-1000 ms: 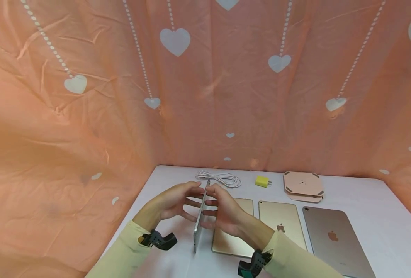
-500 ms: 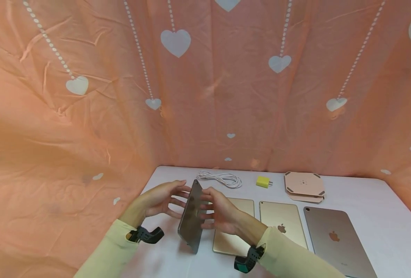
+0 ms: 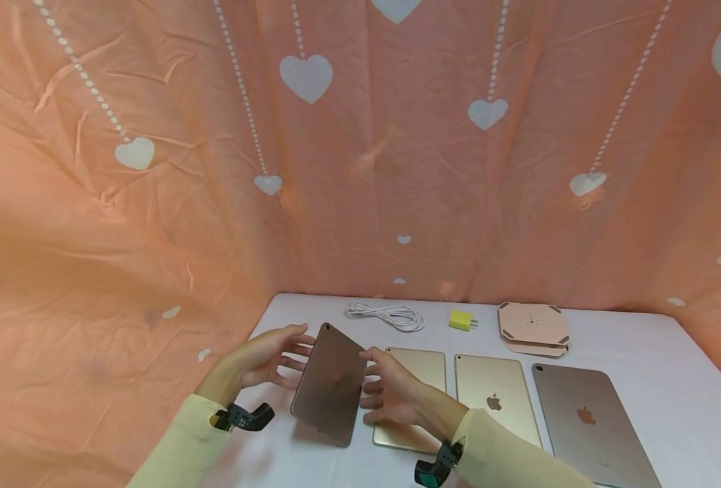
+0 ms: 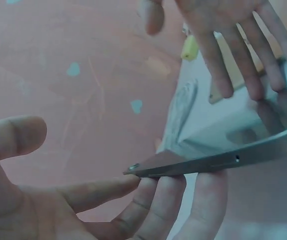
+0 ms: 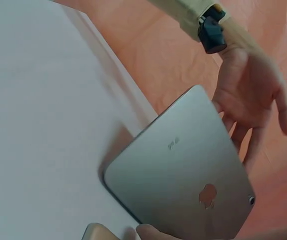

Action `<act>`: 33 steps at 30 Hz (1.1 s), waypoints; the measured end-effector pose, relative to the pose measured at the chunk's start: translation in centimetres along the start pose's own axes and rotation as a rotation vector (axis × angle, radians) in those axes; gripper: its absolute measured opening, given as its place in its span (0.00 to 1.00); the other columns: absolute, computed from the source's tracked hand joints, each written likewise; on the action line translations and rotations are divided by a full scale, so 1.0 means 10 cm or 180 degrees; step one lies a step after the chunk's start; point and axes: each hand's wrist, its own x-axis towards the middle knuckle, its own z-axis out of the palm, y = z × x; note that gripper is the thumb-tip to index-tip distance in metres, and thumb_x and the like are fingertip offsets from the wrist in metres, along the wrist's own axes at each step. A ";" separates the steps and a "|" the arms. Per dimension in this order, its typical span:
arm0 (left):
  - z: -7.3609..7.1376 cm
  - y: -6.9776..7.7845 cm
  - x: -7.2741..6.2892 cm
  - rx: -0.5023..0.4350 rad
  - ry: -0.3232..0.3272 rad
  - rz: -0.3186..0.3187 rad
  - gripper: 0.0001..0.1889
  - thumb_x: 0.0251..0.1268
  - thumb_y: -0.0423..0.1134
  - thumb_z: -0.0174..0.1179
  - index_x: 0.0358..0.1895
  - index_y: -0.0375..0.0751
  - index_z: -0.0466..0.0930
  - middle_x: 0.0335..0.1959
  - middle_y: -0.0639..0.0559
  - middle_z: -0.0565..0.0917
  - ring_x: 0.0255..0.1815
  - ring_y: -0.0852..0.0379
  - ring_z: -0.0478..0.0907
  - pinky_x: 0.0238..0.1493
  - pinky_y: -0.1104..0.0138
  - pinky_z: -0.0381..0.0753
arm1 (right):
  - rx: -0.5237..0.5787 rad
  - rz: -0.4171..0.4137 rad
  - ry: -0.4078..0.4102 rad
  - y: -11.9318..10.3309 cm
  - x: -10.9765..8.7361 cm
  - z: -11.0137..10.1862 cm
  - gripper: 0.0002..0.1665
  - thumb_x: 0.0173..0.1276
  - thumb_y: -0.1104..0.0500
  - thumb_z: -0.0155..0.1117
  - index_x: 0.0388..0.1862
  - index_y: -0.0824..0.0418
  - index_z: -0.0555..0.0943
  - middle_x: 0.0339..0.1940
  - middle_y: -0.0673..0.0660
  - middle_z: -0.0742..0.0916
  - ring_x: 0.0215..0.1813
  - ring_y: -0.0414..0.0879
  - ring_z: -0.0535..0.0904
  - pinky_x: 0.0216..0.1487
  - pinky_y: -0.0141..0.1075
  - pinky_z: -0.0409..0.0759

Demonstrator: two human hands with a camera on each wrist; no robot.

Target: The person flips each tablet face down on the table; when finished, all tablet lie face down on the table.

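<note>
A grey tablet with a rear camera and an apple logo stands tilted above the table, its back towards the head camera. My left hand is at its left edge; in the left wrist view the fairly straight fingers touch it from behind, with the thumb apart from it. My right hand lies along the right edge with fingers extended and spread. Close to the tablet, those fingertips appear to touch or nearly touch it. Some of the left fingers are hidden behind the tablet in the head view.
Right of the held tablet lie two gold tablets, one partly under my right hand and another, then a larger grey tablet. Behind them are a coiled white cable, a yellow charger plug and a pink folded stand.
The tablet has turned from edge-on so that its back shows, and its top has moved left. My left hand has moved left with it; the right has shifted slightly down.
</note>
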 end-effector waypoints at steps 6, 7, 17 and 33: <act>-0.03 -0.15 0.07 -0.0035 0.0097 -0.0003 0.38 0.87 0.60 0.46 0.80 0.29 0.67 0.77 0.31 0.73 0.69 0.35 0.74 0.53 0.49 0.89 | -0.0095 -0.0133 0.0114 0.06 0.00 0.02 0.53 0.79 0.38 0.56 0.84 0.76 0.56 0.78 0.82 0.65 0.77 0.80 0.66 0.83 0.73 0.61; -0.03 -0.18 0.08 -0.0045 0.0126 -0.0010 0.38 0.87 0.60 0.46 0.80 0.29 0.67 0.77 0.31 0.72 0.70 0.35 0.74 0.53 0.49 0.89 | -0.0112 -0.0150 0.0126 0.06 0.00 0.02 0.52 0.79 0.39 0.55 0.84 0.76 0.56 0.77 0.82 0.65 0.77 0.80 0.66 0.84 0.72 0.61; 0.04 -0.53 0.23 -0.0096 0.0502 -0.0165 0.34 0.85 0.57 0.51 0.71 0.27 0.74 0.62 0.36 0.78 0.55 0.43 0.79 0.47 0.53 0.89 | -0.0208 -0.0329 0.0182 0.13 -0.04 0.00 0.53 0.77 0.40 0.54 0.83 0.78 0.55 0.76 0.78 0.67 0.79 0.78 0.65 0.85 0.71 0.60; 0.15 -0.56 0.34 0.0596 0.0759 -0.0256 0.21 0.82 0.53 0.57 0.46 0.34 0.76 0.45 0.42 0.78 0.47 0.44 0.81 0.42 0.58 0.87 | -0.0003 -0.0489 0.0239 0.18 -0.03 0.03 0.49 0.78 0.42 0.54 0.81 0.77 0.57 0.70 0.73 0.65 0.73 0.72 0.64 0.83 0.72 0.60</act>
